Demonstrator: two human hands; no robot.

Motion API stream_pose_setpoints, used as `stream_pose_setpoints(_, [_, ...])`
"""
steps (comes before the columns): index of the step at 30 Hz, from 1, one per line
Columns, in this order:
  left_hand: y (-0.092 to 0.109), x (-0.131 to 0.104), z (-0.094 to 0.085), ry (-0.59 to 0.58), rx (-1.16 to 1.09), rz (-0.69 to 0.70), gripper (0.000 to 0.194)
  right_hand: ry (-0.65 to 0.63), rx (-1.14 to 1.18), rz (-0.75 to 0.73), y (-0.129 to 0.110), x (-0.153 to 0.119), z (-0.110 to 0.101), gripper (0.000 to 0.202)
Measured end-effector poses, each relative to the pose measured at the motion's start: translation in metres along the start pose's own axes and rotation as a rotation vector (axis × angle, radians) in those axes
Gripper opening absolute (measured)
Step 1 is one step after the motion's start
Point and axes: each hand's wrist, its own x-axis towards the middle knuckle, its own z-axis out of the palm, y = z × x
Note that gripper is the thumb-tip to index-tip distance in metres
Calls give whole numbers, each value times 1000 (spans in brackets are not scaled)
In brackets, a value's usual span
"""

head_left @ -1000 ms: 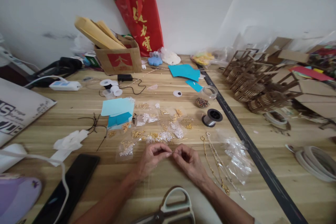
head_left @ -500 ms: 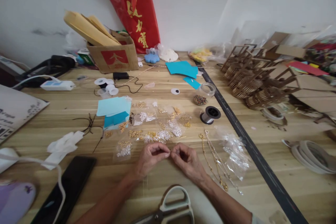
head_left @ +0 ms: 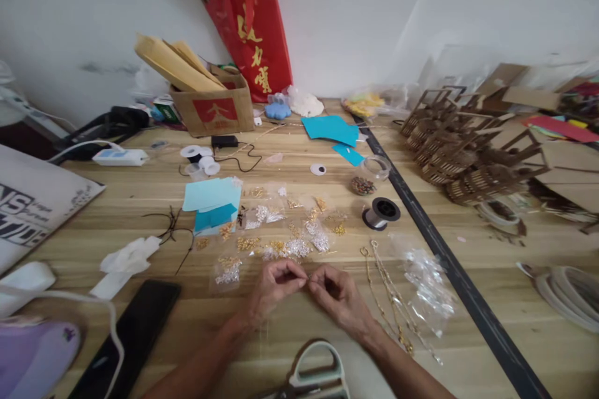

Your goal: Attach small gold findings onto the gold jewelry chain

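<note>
Side by side at the centre of the head view, my left hand (head_left: 277, 287) and my right hand (head_left: 337, 296) are both closed in a pinch, their fingertips almost meeting. Whatever lies between the fingertips is too small to name. Just beyond them are small bags of silver beads (head_left: 296, 248) and gold beads (head_left: 248, 243). To the right of my right hand lie gold and silver chains (head_left: 387, 290) with clasps. Scissors with pale handles (head_left: 318, 366) rest on the wooden table below my wrists.
A wire spool (head_left: 381, 213) and a jar of beads (head_left: 364, 184) stand at right, near a dark strip (head_left: 449, 274). Clear plastic bags (head_left: 428, 283) lie beside the chains. Blue cards (head_left: 215, 199) and a black phone (head_left: 128, 336) are at left. Brown slatted baskets (head_left: 491, 177) stand far right.
The whole view has shifted slightly, so things sit a little lower and further right. Both hands keep their pinch close together, with hardly any movement over the table.
</note>
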Motion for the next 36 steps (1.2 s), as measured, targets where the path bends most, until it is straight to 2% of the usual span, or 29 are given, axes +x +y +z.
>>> stream_pose_setpoints(13, [-21,4,-8,41,-121,-85,15,99,-4,-88,3,0,7,25])
stream_pose_setpoints(36, [-16,4,-8,26,-124,-112,14,119,-8,-66,1,-1,5,27])
